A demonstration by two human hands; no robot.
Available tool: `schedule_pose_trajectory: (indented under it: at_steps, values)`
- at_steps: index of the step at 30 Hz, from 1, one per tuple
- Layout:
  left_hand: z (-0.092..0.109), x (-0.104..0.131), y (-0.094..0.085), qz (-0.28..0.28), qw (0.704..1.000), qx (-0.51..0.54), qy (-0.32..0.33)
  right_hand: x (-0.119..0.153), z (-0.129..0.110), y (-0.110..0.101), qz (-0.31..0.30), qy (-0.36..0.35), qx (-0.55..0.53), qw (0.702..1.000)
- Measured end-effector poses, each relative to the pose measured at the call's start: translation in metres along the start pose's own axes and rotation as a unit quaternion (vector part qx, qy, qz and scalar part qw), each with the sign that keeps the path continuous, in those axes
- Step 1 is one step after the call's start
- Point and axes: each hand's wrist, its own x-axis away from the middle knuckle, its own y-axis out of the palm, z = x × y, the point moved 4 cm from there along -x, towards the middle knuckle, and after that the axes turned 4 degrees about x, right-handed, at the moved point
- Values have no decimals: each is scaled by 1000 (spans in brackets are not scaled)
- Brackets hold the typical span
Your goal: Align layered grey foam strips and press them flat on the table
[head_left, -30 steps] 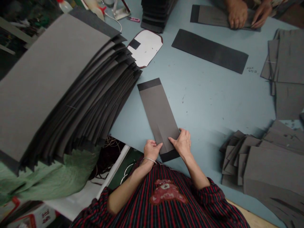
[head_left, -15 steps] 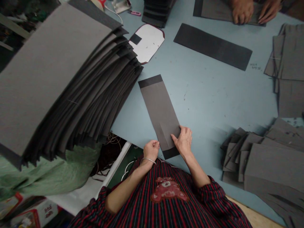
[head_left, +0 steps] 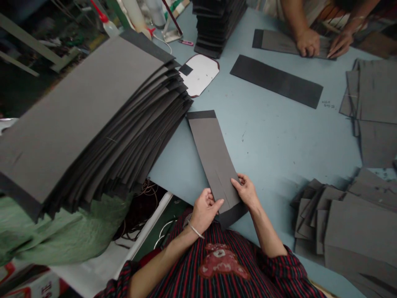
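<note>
Largest is the pale blue surface (head_left: 279, 145), with a fanned stack of gray sheets (head_left: 83, 103) at its left and a looser pile (head_left: 359, 231) at its right. Between them slants a gray panel (head_left: 211, 149) with 2 dark end bands; a black strip (head_left: 276, 80) lies beyond. The left hand (head_left: 203, 211), fingers curled, thumb on top, meets the panel's left edge; the right hand (head_left: 247, 193) pinches its right edge, fingers nearly closed.

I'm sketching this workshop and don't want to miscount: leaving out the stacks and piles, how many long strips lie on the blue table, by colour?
Grey: 2, the near strip and the far strip
Black: 1, the plain strip
Total: 3
</note>
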Motion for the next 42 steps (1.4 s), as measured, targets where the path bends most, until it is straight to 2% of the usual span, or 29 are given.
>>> schedule_pose_trajectory:
  at_steps: [5, 8, 10, 12, 14, 16, 20, 23, 27, 32, 37, 39, 42]
  values:
    - [-2, -2, -1, 20, 999, 27, 8, 2, 2, 4, 26, -12, -31, 999]
    - [-12, -8, -5, 19, 998, 68, -3, 0, 4, 1, 49, -41, 37, 997]
    - [-23, -14, -10, 34, 997, 69, -33, -1, 2, -2, 81, -74, 124, 986]
    - [-36, -20, -19, 74, 994, 40, -63, 2, -4, -3, 126, -119, 240, 955]
    - [-48, -26, -29, 114, 990, 9, -78, 8, -11, 0, 171, -164, 346, 908]
    - [-59, -30, -37, 132, 988, -1, -85, 16, -15, 6, 187, -212, 398, 873]
    - [-74, -27, -45, 140, 983, -11, -116, 38, -14, 20, 116, -307, 393, 859]
    - [-81, -19, -43, 123, 980, -17, -159, 58, -4, 22, 43, -339, 408, 847]
    - [-85, -7, -32, 81, 972, -11, -219, 76, 13, 16, -32, -371, 475, 797]
    - [-83, -5, -23, 64, 965, 7, -253, 74, 23, 14, -38, -431, 524, 733]
    - [-78, -3, -19, 51, 964, 34, -259, 66, 25, 21, -110, -530, 535, 649]
    - [-77, -1, -14, 38, 965, 47, -257, 64, 25, 22, -124, -552, 531, 630]
    - [-78, 1, -10, 36, 970, 47, -238, 60, 25, 25, -116, -561, 531, 624]
